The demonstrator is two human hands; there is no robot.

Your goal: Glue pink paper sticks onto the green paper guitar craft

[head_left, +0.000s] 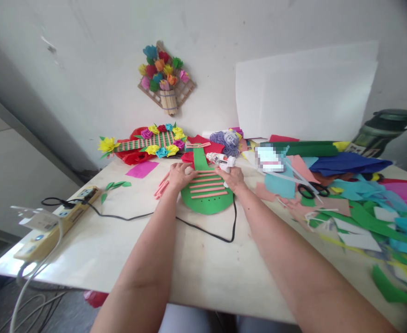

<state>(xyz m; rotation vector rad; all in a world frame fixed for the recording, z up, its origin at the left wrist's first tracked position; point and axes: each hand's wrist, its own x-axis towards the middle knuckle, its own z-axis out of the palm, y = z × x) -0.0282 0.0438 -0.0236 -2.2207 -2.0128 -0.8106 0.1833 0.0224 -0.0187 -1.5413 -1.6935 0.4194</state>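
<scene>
A green guitar-shaped cutout (208, 207) lies in front of me, with several pink paper sticks (208, 189) set in rows across its round body. My left hand (182, 175) has its fingers closed at the left end of the topmost stick. At the other end, my right hand (234, 179) is closed round the handle of a white patterned glue gun (220, 160), its nozzle pointing left. A finger of that hand reaches the stick's right end. Loose pink sticks (161, 188) lie left of the cutout, partly behind my left hand.
A black cord (203, 230) runs from a power strip (64, 222) to near my right hand. Scissors (312, 189), paper scraps (356, 210) and a phone (270, 159) lie at right, by a dark bottle (380, 132). A flowered paper guitar (151, 141) rests behind.
</scene>
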